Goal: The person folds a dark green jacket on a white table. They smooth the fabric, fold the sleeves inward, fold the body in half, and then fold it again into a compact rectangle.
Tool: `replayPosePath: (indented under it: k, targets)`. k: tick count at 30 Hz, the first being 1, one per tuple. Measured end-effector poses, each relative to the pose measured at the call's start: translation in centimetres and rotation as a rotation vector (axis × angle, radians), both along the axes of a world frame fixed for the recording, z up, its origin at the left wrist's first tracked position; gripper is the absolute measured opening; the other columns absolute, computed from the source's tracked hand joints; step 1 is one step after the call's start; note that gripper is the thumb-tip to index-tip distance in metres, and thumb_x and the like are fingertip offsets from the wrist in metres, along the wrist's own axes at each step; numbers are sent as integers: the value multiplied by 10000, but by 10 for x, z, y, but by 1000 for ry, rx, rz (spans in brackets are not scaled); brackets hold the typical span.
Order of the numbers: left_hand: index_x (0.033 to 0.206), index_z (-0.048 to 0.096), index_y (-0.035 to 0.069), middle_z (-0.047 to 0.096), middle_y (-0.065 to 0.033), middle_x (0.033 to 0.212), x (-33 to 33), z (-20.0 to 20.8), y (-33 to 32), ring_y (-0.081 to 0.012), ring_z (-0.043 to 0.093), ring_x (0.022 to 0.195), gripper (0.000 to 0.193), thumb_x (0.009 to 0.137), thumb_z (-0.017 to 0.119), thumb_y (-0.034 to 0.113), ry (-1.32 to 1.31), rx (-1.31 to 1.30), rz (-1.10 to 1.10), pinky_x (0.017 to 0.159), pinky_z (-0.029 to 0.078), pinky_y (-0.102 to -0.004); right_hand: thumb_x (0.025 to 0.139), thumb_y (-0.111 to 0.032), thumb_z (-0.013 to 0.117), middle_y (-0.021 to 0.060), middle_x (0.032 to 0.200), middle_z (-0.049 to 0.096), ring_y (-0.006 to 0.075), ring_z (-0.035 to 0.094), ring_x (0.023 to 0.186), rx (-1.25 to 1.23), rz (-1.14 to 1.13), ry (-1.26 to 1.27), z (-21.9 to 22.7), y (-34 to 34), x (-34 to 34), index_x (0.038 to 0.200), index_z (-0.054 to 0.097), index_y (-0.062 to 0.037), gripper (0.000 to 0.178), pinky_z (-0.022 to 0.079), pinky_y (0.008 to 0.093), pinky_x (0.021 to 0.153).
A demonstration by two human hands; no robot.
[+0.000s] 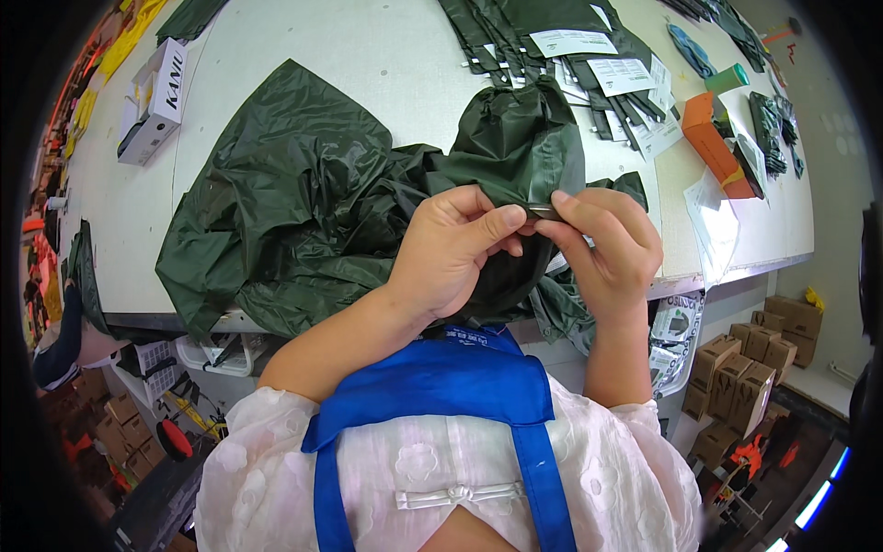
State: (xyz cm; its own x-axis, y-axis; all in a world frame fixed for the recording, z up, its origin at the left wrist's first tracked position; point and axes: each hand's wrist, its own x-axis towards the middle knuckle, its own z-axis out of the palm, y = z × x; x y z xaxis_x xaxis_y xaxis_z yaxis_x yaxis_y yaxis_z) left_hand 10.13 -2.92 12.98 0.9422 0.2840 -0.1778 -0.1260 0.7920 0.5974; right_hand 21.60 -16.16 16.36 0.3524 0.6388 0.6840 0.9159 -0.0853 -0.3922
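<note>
A large crumpled piece of dark green, slightly shiny coated fabric lies across the table's near edge. Its gathered, rounded end stands up in front of my hands. My left hand is closed on the lower edge of that end, thumb pressed against the fingers. Close beside it, my right hand pinches the same edge between thumb and fingertips. A small, narrow shiny strip shows between the two sets of fingertips; I cannot make out what it is. More fabric hangs below my hands over the table edge.
Dark green packs with white labels are piled at the back of the white table. A white box stands at the left, an orange box at the right. Cardboard boxes are stacked below right. Another person's arm shows at far left.
</note>
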Motion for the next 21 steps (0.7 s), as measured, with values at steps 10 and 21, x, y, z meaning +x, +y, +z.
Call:
replayPosePath:
  k: [10, 21]
  targets:
    - [1188, 565, -15, 619, -132, 1171, 12, 59, 110, -245, 581, 1081, 361, 924, 441, 197, -430, 137, 22, 981, 419, -389, 692, -314, 804, 60, 1318, 515, 71, 487, 728, -185, -316, 875, -76, -29, 83, 1350, 443, -45, 797, 408, 197, 664]
    - [1236, 530, -11, 546, -182, 1293, -117, 43, 387, -304, 510, 1198, 383, 943, 355, 161, -620, 67, -65, 1036, 398, -469, 768, -37, 615, 169, 970, 632, 343, 618, 918, -201, -539, 117, -91, -96, 157, 1049, 624, -33, 281, 470, 383, 776]
